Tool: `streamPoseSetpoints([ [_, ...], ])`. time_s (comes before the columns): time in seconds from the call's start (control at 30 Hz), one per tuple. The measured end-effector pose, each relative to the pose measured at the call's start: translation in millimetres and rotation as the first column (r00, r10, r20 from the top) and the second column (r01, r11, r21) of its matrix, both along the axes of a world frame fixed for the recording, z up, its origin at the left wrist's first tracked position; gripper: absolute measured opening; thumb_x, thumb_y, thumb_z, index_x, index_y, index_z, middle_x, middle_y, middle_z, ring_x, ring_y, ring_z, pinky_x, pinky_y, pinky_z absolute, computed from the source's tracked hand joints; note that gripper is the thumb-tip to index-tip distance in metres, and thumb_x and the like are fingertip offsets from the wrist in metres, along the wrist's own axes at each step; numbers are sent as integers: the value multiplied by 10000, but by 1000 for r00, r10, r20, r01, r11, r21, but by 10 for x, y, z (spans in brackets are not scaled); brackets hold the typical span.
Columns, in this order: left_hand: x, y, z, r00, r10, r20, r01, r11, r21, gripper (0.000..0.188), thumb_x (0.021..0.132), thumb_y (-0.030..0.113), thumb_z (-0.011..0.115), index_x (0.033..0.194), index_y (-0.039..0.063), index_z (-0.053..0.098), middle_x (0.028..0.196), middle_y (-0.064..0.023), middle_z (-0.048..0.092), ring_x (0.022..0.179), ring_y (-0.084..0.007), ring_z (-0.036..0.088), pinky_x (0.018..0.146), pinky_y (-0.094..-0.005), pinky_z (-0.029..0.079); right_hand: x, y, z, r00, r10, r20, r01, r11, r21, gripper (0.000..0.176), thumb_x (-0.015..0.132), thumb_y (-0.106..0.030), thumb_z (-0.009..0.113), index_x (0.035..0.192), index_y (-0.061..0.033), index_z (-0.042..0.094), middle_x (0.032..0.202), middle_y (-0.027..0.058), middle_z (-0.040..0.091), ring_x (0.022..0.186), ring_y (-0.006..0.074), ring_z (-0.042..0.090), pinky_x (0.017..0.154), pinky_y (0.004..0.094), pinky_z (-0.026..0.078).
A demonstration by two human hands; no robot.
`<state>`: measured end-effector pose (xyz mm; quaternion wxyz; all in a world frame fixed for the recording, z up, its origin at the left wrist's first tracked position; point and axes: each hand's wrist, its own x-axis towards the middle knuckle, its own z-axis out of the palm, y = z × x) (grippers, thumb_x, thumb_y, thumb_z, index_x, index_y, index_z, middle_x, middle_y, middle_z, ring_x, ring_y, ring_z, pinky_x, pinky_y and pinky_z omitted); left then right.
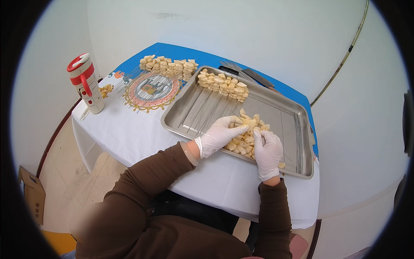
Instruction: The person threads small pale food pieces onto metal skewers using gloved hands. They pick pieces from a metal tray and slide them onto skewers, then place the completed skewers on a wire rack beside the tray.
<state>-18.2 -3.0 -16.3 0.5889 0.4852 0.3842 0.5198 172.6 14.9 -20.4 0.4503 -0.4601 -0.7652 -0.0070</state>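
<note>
My left hand, in a white glove, pinches a pale yellow slice, perhaps potato, between thumb and fingers. Close beside it, my gloved right hand has thumb and fingertips drawn together at the slice's edge; whether they hold anything is hidden. Both hands are over a heap of loose pale slices in a shallow metal tray. Threaded slices on thin metal skewers lie in a row at the tray's far left. Bare metal skewers rest along its right side.
More loaded skewers lie on the patterned tablecloth left of the tray. A red-and-white tumbler stands near the left edge, beside small yellowish pieces. Behind the tray is a broad-bladed knife. A cardboard box is on the floor.
</note>
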Motion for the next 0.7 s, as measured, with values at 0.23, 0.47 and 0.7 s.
streamPoseSetpoints([
  [0.23,28,19,-35,986,161,43,-164,983,77,483,1032,232,619,1437,32,449,1245,-70,606,1094,-108,580,939,-273,493,18,-1,4,991,-83,-106,84,996,4,269,939,-291,723,823,-49,710,726,109,650,724,323,619,665,428,480],
  [0.47,-113,256,-369,917,343,205,-379,908,177,459,1002,30,483,1445,79,378,1375,-82,501,1173,-132,548,989,-271,461,66,49,13,969,-182,-168,200,975,96,282,957,-303,700,818,-58,702,717,101,631,713,318,610,653,448,464],
  [0.7,3,185,-176,889,328,320,-381,917,118,418,1005,-3,579,1398,33,441,1312,-81,562,1144,-123,590,981,-246,486,64,29,25,974,-177,-142,185,982,48,271,961,-306,697,826,-71,703,704,83,615,699,307,593,650,438,459],
])
